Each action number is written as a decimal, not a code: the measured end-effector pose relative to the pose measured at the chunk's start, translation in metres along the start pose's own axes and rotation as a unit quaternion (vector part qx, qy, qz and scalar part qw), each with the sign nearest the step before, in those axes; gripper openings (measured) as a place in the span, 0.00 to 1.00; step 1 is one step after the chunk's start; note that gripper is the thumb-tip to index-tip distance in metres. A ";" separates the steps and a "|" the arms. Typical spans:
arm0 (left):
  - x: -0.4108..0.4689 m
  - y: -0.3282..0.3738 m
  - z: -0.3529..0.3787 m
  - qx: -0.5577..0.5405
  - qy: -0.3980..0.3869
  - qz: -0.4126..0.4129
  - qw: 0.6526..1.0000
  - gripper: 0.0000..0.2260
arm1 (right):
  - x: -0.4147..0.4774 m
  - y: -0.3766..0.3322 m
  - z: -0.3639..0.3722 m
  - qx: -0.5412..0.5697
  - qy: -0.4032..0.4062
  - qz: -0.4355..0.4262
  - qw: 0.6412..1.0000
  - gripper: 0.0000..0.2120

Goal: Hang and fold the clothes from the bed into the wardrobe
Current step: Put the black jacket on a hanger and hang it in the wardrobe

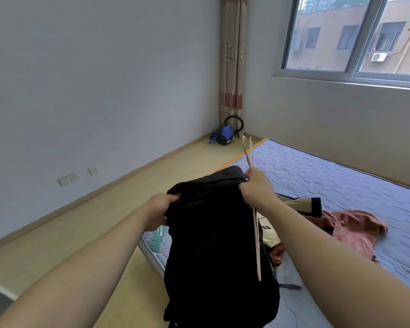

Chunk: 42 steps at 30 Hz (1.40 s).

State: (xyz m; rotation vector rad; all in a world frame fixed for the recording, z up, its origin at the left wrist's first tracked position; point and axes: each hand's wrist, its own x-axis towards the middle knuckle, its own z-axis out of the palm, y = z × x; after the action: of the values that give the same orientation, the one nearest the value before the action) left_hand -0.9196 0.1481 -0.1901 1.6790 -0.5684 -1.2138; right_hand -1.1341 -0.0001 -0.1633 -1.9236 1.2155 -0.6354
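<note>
Head: black garment (218, 233) in left hand (160, 209), right hand (256, 185); likely hanger (256, 245).

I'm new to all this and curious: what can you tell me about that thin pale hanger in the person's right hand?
The hanger, seen nearly edge-on, looks like thin pale pinkish rods, probably plastic. Two rods rise above the right hand, one ending in a small hook; one long rod hangs below it, in front of the black garment. The hand's fingers grip it mid-length, together with the garment's top corner. No clothing hangs on it yet.
</note>
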 end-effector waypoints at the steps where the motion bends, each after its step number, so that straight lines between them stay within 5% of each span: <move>1: 0.000 0.003 0.005 -0.019 -0.009 0.000 1.000 0.12 | 0.001 0.001 0.001 0.001 -0.011 0.007 1.000 0.12; 4: 0.001 0.018 0.011 0.038 -0.075 0.043 0.996 0.20 | -0.002 0.007 0.003 0.009 -0.006 0.015 1.000 0.10; 7: -0.006 0.037 0.011 0.214 -0.139 0.094 0.962 0.17 | -0.006 0.014 0.008 0.022 0.025 0.013 0.999 0.14; 10: -0.007 0.049 0.017 0.362 -0.050 0.095 0.926 0.11 | -0.009 0.023 0.019 0.025 -0.034 0.037 0.998 0.15; 17: -0.003 0.046 0.016 0.159 0.052 -0.014 0.986 0.06 | -0.021 0.035 0.054 0.067 -0.090 0.050 0.992 0.17; 23: 0.012 0.012 -0.010 0.098 0.144 -0.048 0.984 0.14 | -0.036 0.009 0.065 0.111 -0.091 0.025 0.989 0.25; 32: 0.015 -0.022 -0.066 -0.036 0.268 -0.094 0.958 0.27 | -0.055 -0.004 0.070 -0.027 -0.134 -0.065 0.988 0.29; 38: 0.008 -0.034 -0.091 -0.009 0.318 -0.061 0.946 0.29 | -0.060 -0.003 0.074 -0.108 -0.116 -0.100 0.982 0.27; 42: -0.005 -0.032 -0.082 0.084 0.285 -0.007 0.955 0.18 | -0.063 -0.007 0.079 -0.131 -0.121 -0.113 0.978 0.26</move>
State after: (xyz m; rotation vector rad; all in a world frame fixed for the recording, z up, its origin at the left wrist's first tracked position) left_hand -0.8520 0.2012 -0.2120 2.0652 -0.3040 -0.6450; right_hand -1.0988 0.0852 -0.2047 -2.3066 0.9739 -0.3523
